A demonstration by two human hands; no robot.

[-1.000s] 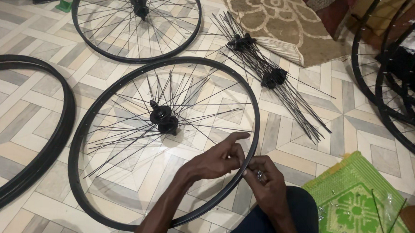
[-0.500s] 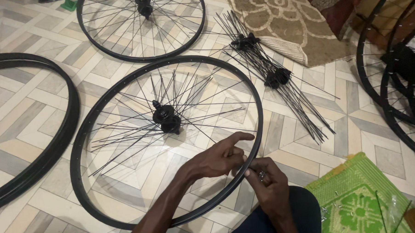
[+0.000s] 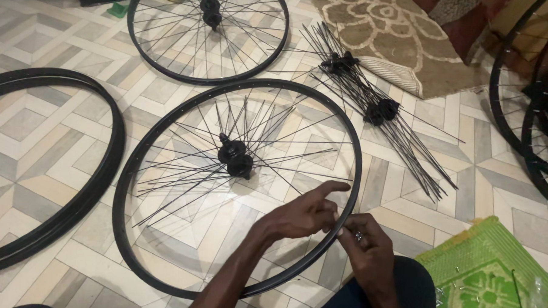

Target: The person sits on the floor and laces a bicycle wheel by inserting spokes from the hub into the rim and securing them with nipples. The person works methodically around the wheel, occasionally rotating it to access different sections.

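Both hands meet at the near-right edge of a black metal bicycle rim (image 3: 127,191) lying flat on the patterned tile floor (image 3: 37,139). The left hand (image 3: 302,216) pinches the rim narrowly; the right hand (image 3: 368,248) pinches something small I cannot identify. Steadying the rim seems wise.

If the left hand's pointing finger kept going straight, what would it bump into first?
The left hand points its finger right, toward the black wheel rim. It would probably meet that rim first, though height above it is unclear.

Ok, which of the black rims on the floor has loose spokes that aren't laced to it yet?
The middle rim, the one both hands work at. Its spokes fan from the hub and stop short of the rim; the wheel behind is fully laced.
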